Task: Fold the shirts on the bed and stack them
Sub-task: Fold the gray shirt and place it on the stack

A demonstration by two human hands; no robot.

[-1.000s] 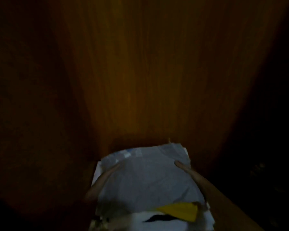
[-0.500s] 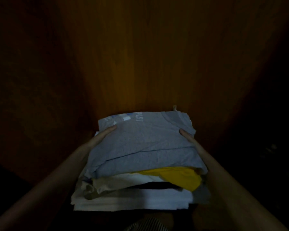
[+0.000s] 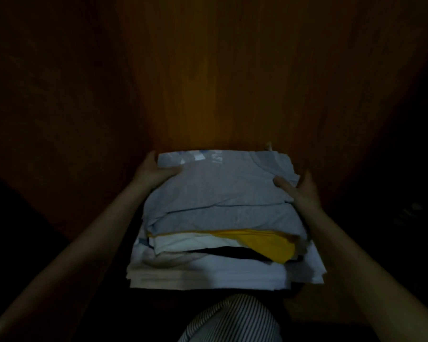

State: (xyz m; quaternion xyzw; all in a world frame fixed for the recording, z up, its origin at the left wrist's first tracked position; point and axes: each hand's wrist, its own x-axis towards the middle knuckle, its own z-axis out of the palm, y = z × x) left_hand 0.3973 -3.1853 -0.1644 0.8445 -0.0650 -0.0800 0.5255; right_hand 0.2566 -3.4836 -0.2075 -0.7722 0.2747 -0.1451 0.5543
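Head view: dim; your stack of folded shirts (image 3: 223,243) sits between both hands, before a wooden panel (image 3: 208,82).
Left hand (image 3: 151,172): clasps the far-left corner, thumb on the top grey shirt (image 3: 220,191).
Right hand (image 3: 299,191): clasps the right edge, thumb on top.
Change: your arms reach further out than a second ago.
Meaning: folding looks finished; you are probably placing the stack.
Support beneath: too dark to tell.
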